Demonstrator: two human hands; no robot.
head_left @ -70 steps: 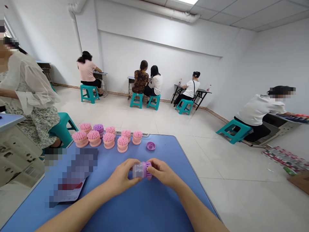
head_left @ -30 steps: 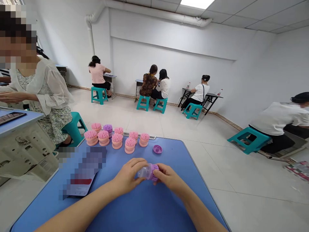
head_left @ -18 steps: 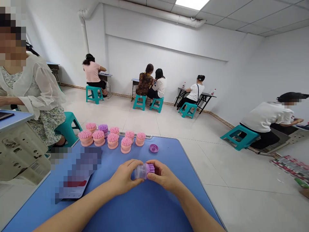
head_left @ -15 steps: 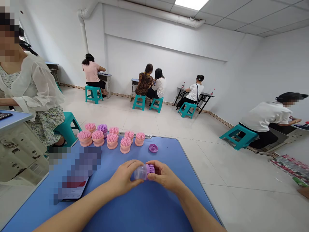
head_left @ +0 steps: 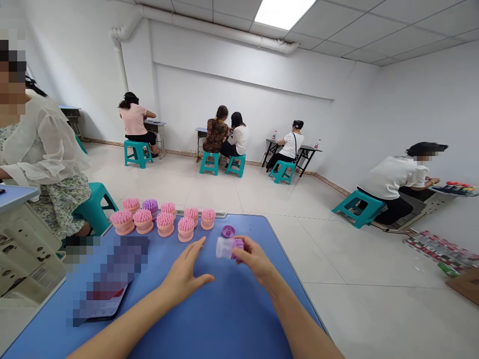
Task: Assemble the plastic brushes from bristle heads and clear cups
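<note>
My right hand [head_left: 254, 258] grips a purple bristle brush [head_left: 237, 244] with a clear plastic cap [head_left: 224, 248] on one end, and the picture of them is slightly blurred. My left hand [head_left: 183, 267] lies open on the table just below and left of that brush, fingers spread, touching nothing else. A small purple disc [head_left: 228, 231] sits close above the brush. Along the far edge of the blue table [head_left: 232, 309] stands a row of several pink bristled brushes [head_left: 165, 224] on round bases, with one purple bristled brush [head_left: 150, 205] among them.
A pixelated flat object [head_left: 107, 276], possibly a phone, lies on the table's left side. A seated person in a white blouse [head_left: 43, 149] is at my left. Other people sit on teal stools farther off. Printed packets [head_left: 437, 253] lie on the floor at right.
My left hand has let go of the capped brush and opened. My right hand alone holds it now, a little higher up the table. The view has also tilted slightly.
</note>
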